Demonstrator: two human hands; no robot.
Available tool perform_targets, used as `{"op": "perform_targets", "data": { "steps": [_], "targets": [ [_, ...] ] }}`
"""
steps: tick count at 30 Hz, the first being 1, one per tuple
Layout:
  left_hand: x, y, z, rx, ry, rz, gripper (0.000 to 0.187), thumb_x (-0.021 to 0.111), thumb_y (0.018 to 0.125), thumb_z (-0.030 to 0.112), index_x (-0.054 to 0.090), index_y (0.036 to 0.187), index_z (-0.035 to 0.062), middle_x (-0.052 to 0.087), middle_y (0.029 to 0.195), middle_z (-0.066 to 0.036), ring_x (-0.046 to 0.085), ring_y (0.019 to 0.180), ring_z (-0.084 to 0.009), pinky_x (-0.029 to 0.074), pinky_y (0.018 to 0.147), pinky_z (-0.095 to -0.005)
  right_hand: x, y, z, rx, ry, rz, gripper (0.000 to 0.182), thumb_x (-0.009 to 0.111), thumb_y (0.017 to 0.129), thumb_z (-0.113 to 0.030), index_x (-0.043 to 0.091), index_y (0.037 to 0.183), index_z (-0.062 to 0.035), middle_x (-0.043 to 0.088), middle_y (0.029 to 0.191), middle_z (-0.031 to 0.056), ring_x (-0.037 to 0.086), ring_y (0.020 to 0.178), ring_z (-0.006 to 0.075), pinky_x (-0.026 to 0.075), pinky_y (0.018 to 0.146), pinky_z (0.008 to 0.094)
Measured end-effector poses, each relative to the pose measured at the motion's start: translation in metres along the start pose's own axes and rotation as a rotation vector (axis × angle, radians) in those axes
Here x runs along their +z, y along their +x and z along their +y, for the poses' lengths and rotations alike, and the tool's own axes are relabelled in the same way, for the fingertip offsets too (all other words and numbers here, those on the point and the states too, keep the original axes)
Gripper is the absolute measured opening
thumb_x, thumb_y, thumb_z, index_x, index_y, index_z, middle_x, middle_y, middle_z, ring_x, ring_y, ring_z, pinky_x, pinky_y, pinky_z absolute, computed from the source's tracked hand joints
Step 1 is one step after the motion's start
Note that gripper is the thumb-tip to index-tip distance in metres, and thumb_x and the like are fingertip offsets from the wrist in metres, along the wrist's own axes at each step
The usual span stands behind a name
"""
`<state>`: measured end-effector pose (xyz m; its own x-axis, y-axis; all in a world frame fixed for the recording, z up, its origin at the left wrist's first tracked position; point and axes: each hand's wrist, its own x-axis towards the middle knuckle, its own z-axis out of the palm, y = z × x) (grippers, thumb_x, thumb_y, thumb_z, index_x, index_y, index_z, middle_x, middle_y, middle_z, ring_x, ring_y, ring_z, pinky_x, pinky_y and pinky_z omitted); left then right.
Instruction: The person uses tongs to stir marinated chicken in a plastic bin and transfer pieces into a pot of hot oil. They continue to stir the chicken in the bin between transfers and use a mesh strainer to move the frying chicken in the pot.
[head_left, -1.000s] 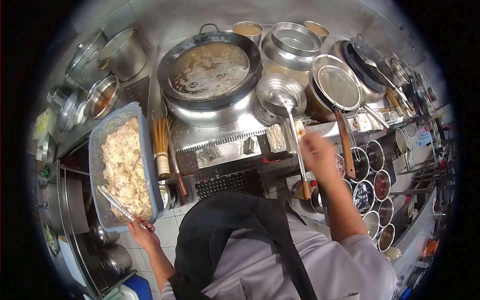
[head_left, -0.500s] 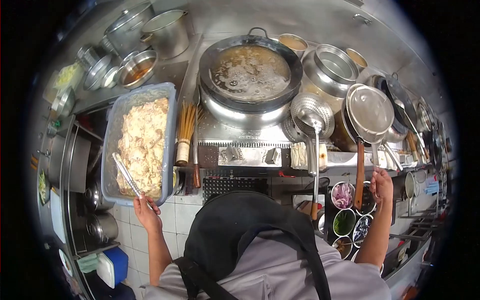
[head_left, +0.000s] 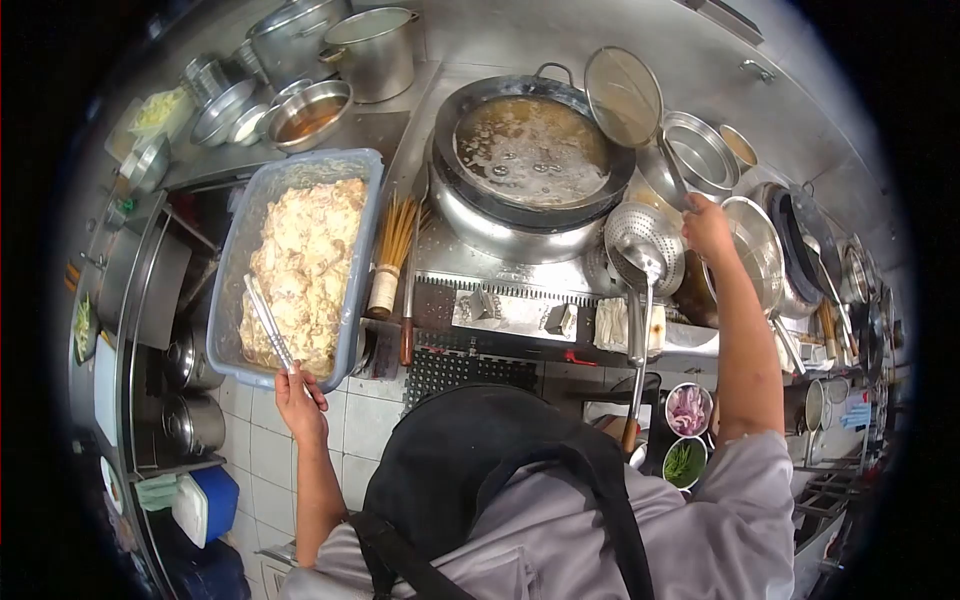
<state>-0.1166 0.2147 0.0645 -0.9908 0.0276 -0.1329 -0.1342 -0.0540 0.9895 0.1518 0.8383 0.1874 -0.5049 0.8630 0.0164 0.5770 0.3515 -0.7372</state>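
Note:
My left hand (head_left: 302, 400) is closed around metal tongs (head_left: 268, 322). The tongs' far end rests over the pale, coated meat pieces (head_left: 310, 235) in a blue plastic tub (head_left: 376, 205). My right hand (head_left: 708, 228) grips the handle of a fine mesh strainer (head_left: 624, 97), raised at the wok's right edge. The big black wok (head_left: 448, 165) holds bubbling, foamy oil (head_left: 530, 150). Below my right hand hangs a perforated skimmer (head_left: 620, 232) with a ladle (head_left: 640, 258) lying across it.
A bundle of wooden sticks (head_left: 392, 250) stands beside the tub. Another strainer (head_left: 755, 240) sits right of my forearm. Steel bowls (head_left: 310, 115) and a tall pot (head_left: 372, 60) are at the back left. Bowls of sliced onion (head_left: 688, 408) and greens (head_left: 684, 460) stand lower right.
My right hand has lifted the mesh strainer off the stack and carried it up and left to the wok's edge. My left hand keeps the tongs at the tub.

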Motion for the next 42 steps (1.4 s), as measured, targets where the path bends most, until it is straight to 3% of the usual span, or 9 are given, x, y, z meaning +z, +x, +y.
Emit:
{"op": "perform_targets", "data": {
  "steps": [11,29,33,35,36,38,39,41,42],
  "targets": [
    [0.004,0.000,0.002,0.017,-0.014,-0.003,0.020,0.052,0.102,0.026,0.053,0.095,0.0080,0.052,0.071,-0.001,0.041,0.041,-0.0052,0.031,0.033,-0.0204,0.085,0.020,-0.035,0.277,0.418,-0.458,0.015,0.055,0.094,-0.011,0.057,0.109,-0.0084,0.049,0.061,-0.0029,0.041,0.044,0.0072,0.031,0.038,0.0236],
    [0.005,0.000,0.003,-0.028,-0.025,0.004,0.020,0.051,0.102,0.026,0.054,0.099,0.0068,0.054,0.072,-0.002,0.041,0.041,-0.0047,0.031,0.032,-0.0197,0.052,-0.071,-0.063,0.342,0.766,-0.695,0.031,0.052,0.094,-0.005,0.048,0.124,0.0014,0.050,0.061,-0.0014,0.039,0.037,0.0070,0.030,0.034,0.0212],
    [0.004,-0.001,0.003,-0.020,-0.018,0.001,0.019,0.051,0.102,0.026,0.054,0.098,0.0073,0.054,0.073,-0.001,0.041,0.042,-0.0044,0.031,0.033,-0.0196,0.025,-0.045,-0.056,0.121,0.411,-0.439,0.035,0.054,0.088,-0.003,0.055,0.122,0.0020,0.054,0.061,0.0020,0.044,0.039,0.0079,0.034,0.036,0.0238],
    [0.005,-0.001,0.003,-0.022,-0.015,-0.010,0.019,0.051,0.102,0.026,0.054,0.098,0.0075,0.054,0.073,-0.001,0.041,0.042,-0.0043,0.031,0.033,-0.0196,0.012,-0.030,-0.063,-0.064,-0.069,-0.159,0.032,0.053,0.086,-0.004,0.059,0.117,0.0016,0.065,0.069,0.0138,0.062,0.052,0.0224,0.049,0.049,0.0358],
    [0.004,-0.001,0.002,-0.021,-0.007,-0.005,0.019,0.051,0.102,0.026,0.054,0.098,0.0077,0.054,0.073,-0.001,0.041,0.042,-0.0042,0.031,0.033,-0.0195,0.006,-0.016,-0.059,-0.060,-0.071,-0.153,0.032,0.053,0.086,-0.004,0.059,0.117,0.0016,0.065,0.069,0.0138,0.062,0.052,0.0224,0.049,0.049,0.0358],
    [0.004,0.000,0.002,-0.023,0.003,0.004,0.019,0.052,0.102,0.027,0.053,0.098,0.0082,0.054,0.072,-0.001,0.040,0.042,-0.0041,0.030,0.033,-0.0196,-0.005,0.011,-0.050,-0.252,-0.591,0.052,0.033,0.052,0.085,-0.005,0.060,0.116,0.0019,0.068,0.084,0.0259,0.069,0.081,0.0399,0.053,0.074,0.0486],
    [0.004,0.000,0.002,-0.024,0.004,0.001,0.019,0.052,0.102,0.027,0.053,0.098,0.0082,0.054,0.072,-0.001,0.040,0.042,-0.0041,0.030,0.033,-0.0196,-0.012,0.018,-0.048,-0.248,-0.591,0.052,0.033,0.052,0.085,-0.005,0.060,0.116,0.0019,0.068,0.084,0.0259,0.069,0.081,0.0399,0.053,0.074,0.0486],
    [0.003,0.000,0.000,-0.011,0.006,-0.016,0.021,0.055,0.100,0.033,0.056,0.099,0.0114,0.053,0.071,0.001,0.041,0.043,-0.0033,0.029,0.034,-0.0196,-0.027,0.025,-0.053,-0.293,-0.784,0.020,0.035,0.052,0.083,-0.007,0.059,0.116,0.0032,0.064,0.097,0.0323,0.059,0.103,0.0476,0.046,0.092,0.0536],
    [0.002,0.001,-0.001,-0.012,0.008,-0.019,0.021,0.055,0.100,0.033,0.056,0.099,0.0114,0.053,0.071,0.001,0.041,0.043,-0.0033,0.029,0.034,-0.0196,-0.034,0.044,-0.026,-0.486,-0.886,0.067,0.037,0.052,0.084,-0.006,0.059,0.119,0.0023,0.068,0.084,0.0265,0.069,0.080,0.0406,0.054,0.071,0.0494]
  ]
}}
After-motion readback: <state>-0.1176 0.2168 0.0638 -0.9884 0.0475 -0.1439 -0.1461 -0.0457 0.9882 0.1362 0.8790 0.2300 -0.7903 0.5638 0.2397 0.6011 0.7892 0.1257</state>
